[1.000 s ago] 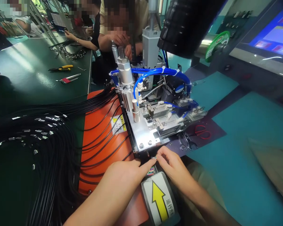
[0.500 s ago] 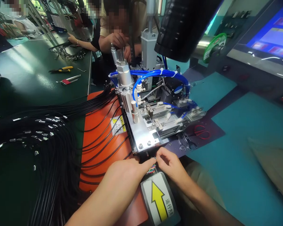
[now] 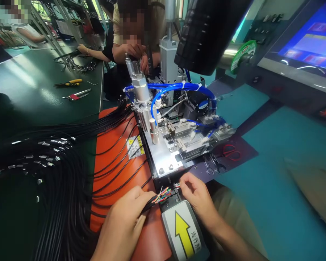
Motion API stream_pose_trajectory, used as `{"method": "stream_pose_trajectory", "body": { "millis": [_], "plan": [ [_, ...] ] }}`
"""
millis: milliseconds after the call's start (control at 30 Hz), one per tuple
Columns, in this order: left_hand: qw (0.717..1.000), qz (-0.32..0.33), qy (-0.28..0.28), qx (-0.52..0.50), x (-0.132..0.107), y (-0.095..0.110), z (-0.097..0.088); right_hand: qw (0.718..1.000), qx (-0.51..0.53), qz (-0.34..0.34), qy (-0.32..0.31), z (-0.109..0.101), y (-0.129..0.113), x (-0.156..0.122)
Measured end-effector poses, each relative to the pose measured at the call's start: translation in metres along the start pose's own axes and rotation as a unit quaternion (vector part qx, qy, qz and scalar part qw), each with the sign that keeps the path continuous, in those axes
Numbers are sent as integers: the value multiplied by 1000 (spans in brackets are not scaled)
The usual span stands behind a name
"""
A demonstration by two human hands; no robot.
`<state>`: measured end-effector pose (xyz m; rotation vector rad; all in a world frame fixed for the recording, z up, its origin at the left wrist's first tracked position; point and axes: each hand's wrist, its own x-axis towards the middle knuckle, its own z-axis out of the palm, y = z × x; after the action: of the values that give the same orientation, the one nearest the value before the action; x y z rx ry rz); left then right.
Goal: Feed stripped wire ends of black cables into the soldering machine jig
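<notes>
Cable, one, in left hand, right hand beside.

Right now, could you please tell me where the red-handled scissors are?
In the head view, the red-handled scissors lie on a dark mat, just right of the wrenches.

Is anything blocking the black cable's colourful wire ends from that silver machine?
Nothing visible. The multicoloured wire ends of the black cable, held in the left hand, sit right at the silver metal machine plate's front edge, beside the right hand.
</notes>
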<state>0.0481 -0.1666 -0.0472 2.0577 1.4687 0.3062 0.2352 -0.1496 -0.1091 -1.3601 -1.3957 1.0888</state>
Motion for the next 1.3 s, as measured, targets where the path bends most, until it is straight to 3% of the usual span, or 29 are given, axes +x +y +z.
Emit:
{"method": "stream_pose_trajectory", "body": {
  "millis": [167, 367, 533, 700, 767, 867, 933, 1033, 1100, 1200, 1300],
  "plan": [
    [998, 56, 17, 26, 3, -1, -1, 999, 18, 38, 4, 0, -2, 0],
    [996, 56, -22, 72, 7, 5, -5, 994, 47, 90, -41, -7, -6, 8],
    [993, 77, 1, 89, 10, 10, -7, 984, 103, 127, -76, -7, -1, 9],
    [989, 61, -22, 130, 10, 8, -6, 978, 141, 141, -65, -11, 4, 5],
    [983, 62, 7, 175, 10, 4, -4, 982, 128, 131, -45, -14, 4, 3],
    [953, 119, 126, 250, 8, 0, 1, 994, 71, 85, 10, -17, 0, -3],
    [937, 156, 167, 265, 7, 1, 3, 999, 24, 26, 31, -18, -6, -8],
    [937, 171, 171, 254, 5, 6, 4, 995, -31, -92, -9, -17, -22, -17],
    [940, 184, 168, 231, 5, 10, 4, 990, -39, -123, -52, -16, -33, -20],
    [955, 205, 137, 168, 4, 15, 5, 994, -15, -85, -70, -15, -42, -22],
    [974, 182, 89, 102, 1, 20, 6, 995, 10, -58, -76, -13, -43, -22]
  ]
}}
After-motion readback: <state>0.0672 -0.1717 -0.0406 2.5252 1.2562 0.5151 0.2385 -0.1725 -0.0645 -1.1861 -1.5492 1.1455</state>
